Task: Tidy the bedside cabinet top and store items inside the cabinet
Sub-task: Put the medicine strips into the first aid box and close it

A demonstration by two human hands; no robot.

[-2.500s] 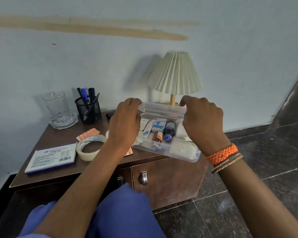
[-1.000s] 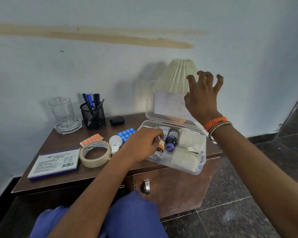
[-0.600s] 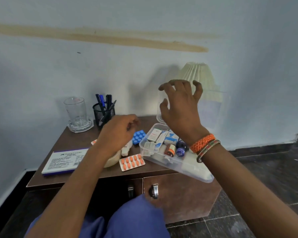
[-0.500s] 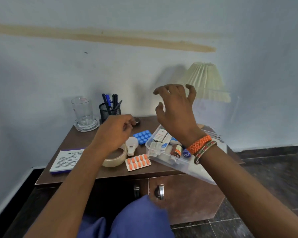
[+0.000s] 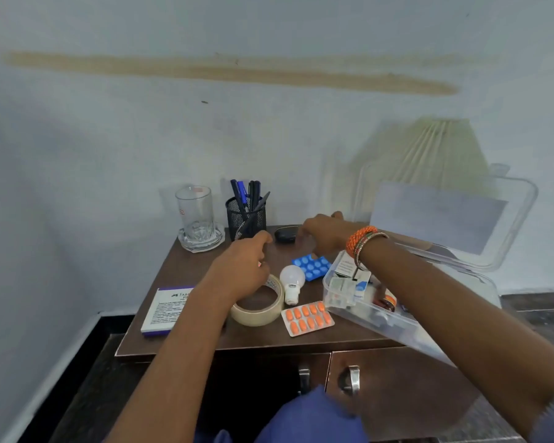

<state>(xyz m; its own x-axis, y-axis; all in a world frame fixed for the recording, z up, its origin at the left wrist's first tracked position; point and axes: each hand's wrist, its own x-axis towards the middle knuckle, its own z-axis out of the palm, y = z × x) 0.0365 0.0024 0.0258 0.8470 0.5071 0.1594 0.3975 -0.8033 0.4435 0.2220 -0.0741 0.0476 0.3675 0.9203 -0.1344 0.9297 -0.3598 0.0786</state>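
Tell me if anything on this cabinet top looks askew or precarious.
The clear box stands out: it sits at an angle on the right, its front corner jutting past the cabinet edge, lid open. A loose bulb lies on its side between the tape roll and the blister packs.

head cam: single view | looks forward-down, from above near edge of cabinet top [image 5: 205, 340] | close range | wall [image 5: 141, 139] far | no second view

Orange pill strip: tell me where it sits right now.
In the head view, the orange pill strip lies flat near the cabinet top's front edge, between the tape roll and the open clear plastic box, just in front of the light bulb.
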